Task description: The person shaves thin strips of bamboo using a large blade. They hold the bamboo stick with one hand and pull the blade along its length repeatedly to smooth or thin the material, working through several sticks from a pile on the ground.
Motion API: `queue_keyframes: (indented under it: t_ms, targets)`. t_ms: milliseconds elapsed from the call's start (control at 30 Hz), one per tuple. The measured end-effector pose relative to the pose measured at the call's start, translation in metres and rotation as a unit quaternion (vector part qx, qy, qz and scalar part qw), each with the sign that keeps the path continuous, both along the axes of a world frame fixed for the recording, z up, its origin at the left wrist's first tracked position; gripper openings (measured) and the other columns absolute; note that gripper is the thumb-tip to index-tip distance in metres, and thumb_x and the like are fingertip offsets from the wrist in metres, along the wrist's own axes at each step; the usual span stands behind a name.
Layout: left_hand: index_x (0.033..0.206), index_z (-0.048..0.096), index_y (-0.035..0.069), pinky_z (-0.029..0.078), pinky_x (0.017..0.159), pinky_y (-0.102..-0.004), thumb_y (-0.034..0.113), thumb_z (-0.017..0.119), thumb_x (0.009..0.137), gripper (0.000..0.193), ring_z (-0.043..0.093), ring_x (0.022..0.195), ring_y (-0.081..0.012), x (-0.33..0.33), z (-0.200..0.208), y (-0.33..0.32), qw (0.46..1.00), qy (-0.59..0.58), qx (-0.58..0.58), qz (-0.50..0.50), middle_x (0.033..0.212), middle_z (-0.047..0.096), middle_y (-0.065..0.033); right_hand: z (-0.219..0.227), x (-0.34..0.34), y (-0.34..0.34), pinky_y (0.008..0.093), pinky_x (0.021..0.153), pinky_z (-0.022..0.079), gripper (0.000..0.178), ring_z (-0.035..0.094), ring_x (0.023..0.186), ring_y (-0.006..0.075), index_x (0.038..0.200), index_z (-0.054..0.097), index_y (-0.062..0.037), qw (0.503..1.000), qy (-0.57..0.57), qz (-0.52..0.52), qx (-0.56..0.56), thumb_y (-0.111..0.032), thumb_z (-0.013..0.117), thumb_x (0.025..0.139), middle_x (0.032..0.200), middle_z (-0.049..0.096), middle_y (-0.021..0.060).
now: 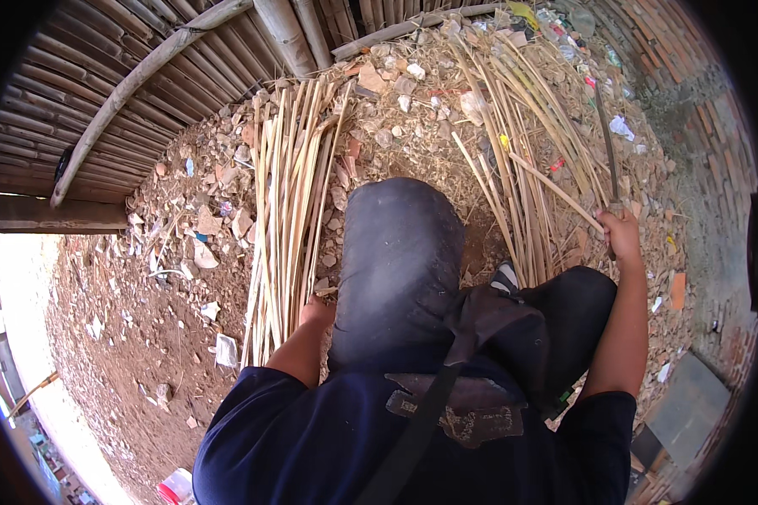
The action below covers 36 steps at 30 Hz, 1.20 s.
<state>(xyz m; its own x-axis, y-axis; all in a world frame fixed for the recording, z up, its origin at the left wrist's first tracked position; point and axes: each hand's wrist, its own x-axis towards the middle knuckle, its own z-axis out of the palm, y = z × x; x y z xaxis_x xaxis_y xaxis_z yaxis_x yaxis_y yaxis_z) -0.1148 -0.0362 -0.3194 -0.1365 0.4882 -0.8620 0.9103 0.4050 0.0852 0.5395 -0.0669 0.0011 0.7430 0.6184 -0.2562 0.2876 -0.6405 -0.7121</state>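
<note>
My right hand (pixel 620 233) is closed at the right, beside my bent knee. A pale bamboo stick (pixel 556 186) runs from its fingers up and to the left. A long, dark, narrow blade (pixel 605 135), like a machete's, rises from the same fist, its handle mostly hidden by the fingers. Below it lies a loose pile of split bamboo sticks (pixel 522 177). My left hand (pixel 317 311) is low beside my other knee, against the right edge of a thicker bundle of pale bamboo sticks (pixel 282 210). Its fingers are mostly hidden, so I cannot tell whether they grip anything.
Stones, brick pieces and litter cover the dirt ground (pixel 143 337). A bamboo-slat wall (pixel 101 101) with a curved pole stands at the upper left. On the right is a brick wall (pixel 691 126), with a grey flat panel (pixel 689 408) near its foot.
</note>
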Motion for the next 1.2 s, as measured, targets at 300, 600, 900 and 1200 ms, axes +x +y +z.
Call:
queue_keyframes:
  t_ms: [300, 600, 900, 1200]
  targets:
    - [0.104, 0.071, 0.006, 0.058, 0.06, -0.0422, 0.021, 0.062, 0.097, 0.019, 0.073, 0.08, -0.0221, -0.065, -0.074, 0.005, 0.977, -0.149, -0.15, 0.026, 0.084, 0.074, -0.0137, 0.013, 0.024, -0.014, 0.0292, 0.05, 0.04, 0.043, 0.053, 0.053, 0.0118, 0.111, 0.066, 0.0012, 0.998, -0.043, -0.033, 0.021, -0.027, 0.082, 0.082, 0.066, 0.058, 0.0025]
    - [0.106, 0.07, 0.007, 0.057, 0.059, -0.0402, 0.022, 0.061, 0.098, 0.019, 0.071, 0.078, -0.0204, -0.054, -0.009, 0.004, 0.987, -0.112, -0.089, 0.071, 0.085, 0.073, -0.0126, -0.068, 0.078, -0.139, 0.0396, 0.074, 0.054, 0.063, 0.069, 0.077, 0.027, 0.122, 0.068, 0.0055, 0.992, -0.024, 0.0, -0.126, -0.032, 0.083, 0.073, 0.089, 0.072, 0.0169]
    - [0.107, 0.068, 0.007, 0.055, 0.059, -0.0383, 0.022, 0.061, 0.098, 0.019, 0.069, 0.076, -0.0188, -0.025, 0.042, -0.011, 0.992, -0.079, -0.017, 0.099, 0.085, 0.072, -0.0115, -0.119, 0.13, -0.151, 0.0455, 0.089, 0.055, 0.049, 0.071, 0.099, 0.0394, 0.113, 0.072, 0.0029, 0.977, -0.091, 0.082, -0.176, -0.029, 0.076, 0.076, 0.107, 0.073, 0.0271]
    - [0.108, 0.067, 0.007, 0.054, 0.058, -0.0364, 0.023, 0.06, 0.099, 0.019, 0.067, 0.075, -0.0172, -0.017, 0.082, -0.037, 0.989, -0.059, 0.039, 0.13, 0.086, 0.071, -0.0105, -0.159, 0.176, -0.09, 0.0467, 0.094, 0.056, 0.041, 0.07, 0.106, 0.0374, 0.11, 0.076, -0.0037, 0.916, -0.136, 0.121, -0.358, -0.036, 0.07, 0.085, 0.115, 0.073, 0.0208]
